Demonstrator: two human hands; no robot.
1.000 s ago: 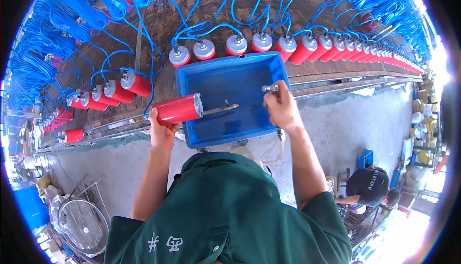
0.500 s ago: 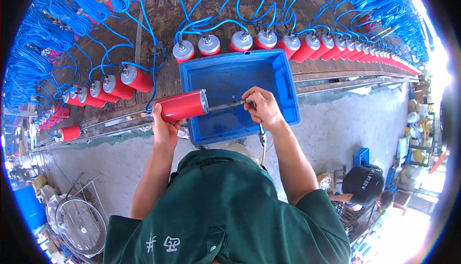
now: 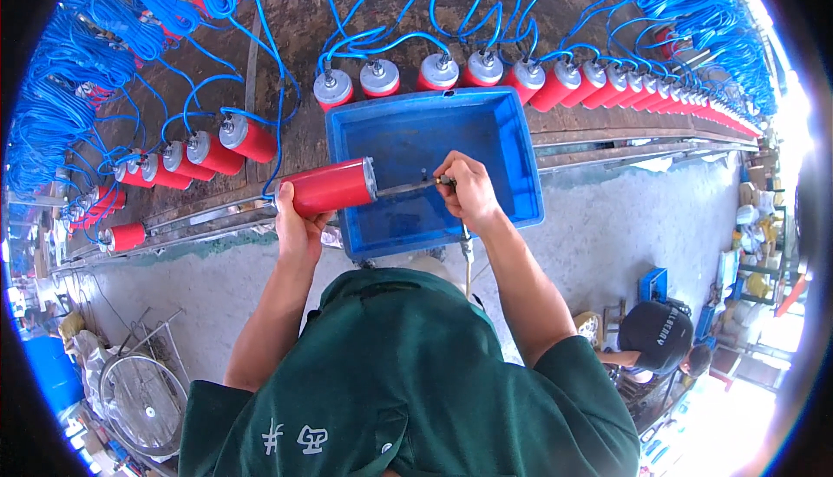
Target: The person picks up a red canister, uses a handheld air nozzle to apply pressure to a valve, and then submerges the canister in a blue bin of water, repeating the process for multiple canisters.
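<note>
Evidently, in the head view, the left hand grips the red cylinder by its left end, left of the frame's centre, its right end over the edge of the blue tub. Near the centre, the right hand has its fingers closed round a small fitting at the rod; whether the two are joined cannot be told. With the cylinder held at one end only, a sideways push could tilt it and spoil the alignment. The hose below the right hand might tug the fitting askew, and the cord at centre left could snag.
</note>
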